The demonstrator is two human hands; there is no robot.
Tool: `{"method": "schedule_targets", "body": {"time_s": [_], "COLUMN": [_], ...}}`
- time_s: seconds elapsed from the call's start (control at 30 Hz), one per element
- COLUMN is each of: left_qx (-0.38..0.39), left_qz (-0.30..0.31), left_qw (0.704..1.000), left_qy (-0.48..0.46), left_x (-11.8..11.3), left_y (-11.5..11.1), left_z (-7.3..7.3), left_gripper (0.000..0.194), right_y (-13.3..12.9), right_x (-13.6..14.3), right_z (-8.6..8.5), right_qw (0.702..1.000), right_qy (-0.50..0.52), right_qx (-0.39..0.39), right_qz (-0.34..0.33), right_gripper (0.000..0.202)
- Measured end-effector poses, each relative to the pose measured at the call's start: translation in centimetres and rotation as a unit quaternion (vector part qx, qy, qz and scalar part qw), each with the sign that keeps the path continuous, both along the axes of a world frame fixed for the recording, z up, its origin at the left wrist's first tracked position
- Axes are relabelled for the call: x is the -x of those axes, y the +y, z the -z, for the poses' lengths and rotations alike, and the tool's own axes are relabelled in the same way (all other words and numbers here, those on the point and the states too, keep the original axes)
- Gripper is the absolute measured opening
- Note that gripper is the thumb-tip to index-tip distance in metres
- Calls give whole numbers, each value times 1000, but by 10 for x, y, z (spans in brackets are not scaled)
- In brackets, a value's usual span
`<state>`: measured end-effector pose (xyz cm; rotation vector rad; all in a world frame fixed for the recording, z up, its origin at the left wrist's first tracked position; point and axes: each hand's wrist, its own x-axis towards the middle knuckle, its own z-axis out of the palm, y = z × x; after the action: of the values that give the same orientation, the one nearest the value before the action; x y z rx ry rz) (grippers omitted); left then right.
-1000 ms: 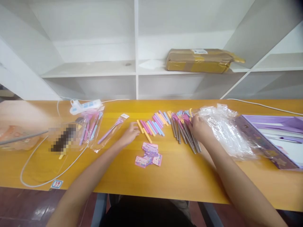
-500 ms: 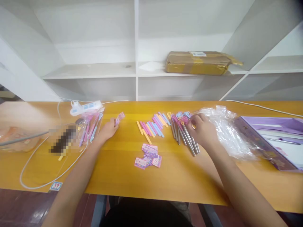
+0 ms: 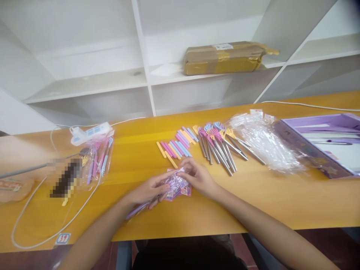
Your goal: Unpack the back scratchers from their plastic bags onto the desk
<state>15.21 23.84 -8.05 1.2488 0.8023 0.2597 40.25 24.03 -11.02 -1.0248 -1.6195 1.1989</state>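
Both hands meet over the near middle of the table. My left hand [image 3: 147,193] is closed round a clear plastic bag [image 3: 177,180], and a purple stick [image 3: 135,212] in it points toward the near edge. At the bag's far end, the fingers of my right hand [image 3: 198,178] pinch the plastic. Beneath the hands lie small pink and purple cards [image 3: 185,190], partly covered. Just beyond them are pink, blue, purple and yellow tubes [image 3: 174,149] in rows. Right of the tubes, metal-handled back scratchers [image 3: 219,146] with coloured claw heads lie in a pile.
Clear empty bags [image 3: 261,142] lie in a heap beside a purple box [image 3: 315,150] at the right. On the left are bagged back scratchers [image 3: 98,157], a white power strip [image 3: 91,132] and a looped cable [image 3: 21,245]. A taped carton [image 3: 222,59] rests on the shelf.
My left hand has moved right and nearer from the table's left side, where it held a card. My right hand has left the back scratchers and joined it at the bag. The view has tilted.
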Motion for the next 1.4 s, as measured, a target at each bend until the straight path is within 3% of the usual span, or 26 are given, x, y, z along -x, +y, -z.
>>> {"method": "schedule_targets", "body": {"time_s": [0.13, 0.3, 0.5, 0.77, 0.83, 0.93, 1.0, 1.13, 1.23, 1.3, 1.4], "left_qx": [26, 25, -15, -17, -17, -23, -19, 1, 11, 14, 31], "left_qz": [-23, -37, -23, -28, -33, -58, -83, -116, -112, -99, -67], "left_qw": [999, 999, 999, 999, 999, 998, 996, 992, 991, 992, 994], "left_qy": [-5, -1, 33, 24, 28, 20, 0, -56, -72, -73, -80], "left_x": [2, 1, 4, 8, 8, 9, 11, 14, 10, 5, -1], "left_y": [1, 0, 0, 0, 0, 0, 2, 8, 11, 9, 4], "left_z": [2, -2, -3, -3, -5, -10, -13, -13, -6, -1, 7], "left_gripper": [76, 71, 71, 69, 67, 56, 49, 48, 43, 40, 43], "right_y": [-1, 2, 2, 7, 13, 22, 27, 27, 22, 16, 8], "right_x": [-6, -13, -21, -19, -24, -40, -52, -57, -44, -30, -7], "right_z": [2, -1, -14, -16, -16, -19, -20, -15, -10, -12, -22], "right_qw": [989, 978, 973, 986, 990, 988, 985, 989, 971, 975, 983], "right_qy": [-74, -84, -142, -97, -64, -10, 7, -125, -217, -197, -109], "right_qx": [-130, -189, -163, -122, -119, -113, -91, -67, -80, -81, -73], "right_qz": [1, -32, -76, -63, -34, 107, 149, -40, -67, -69, -127], "right_gripper": [16, 30, 14, 23, 29, 35, 39, 43, 34, 39, 37]}}
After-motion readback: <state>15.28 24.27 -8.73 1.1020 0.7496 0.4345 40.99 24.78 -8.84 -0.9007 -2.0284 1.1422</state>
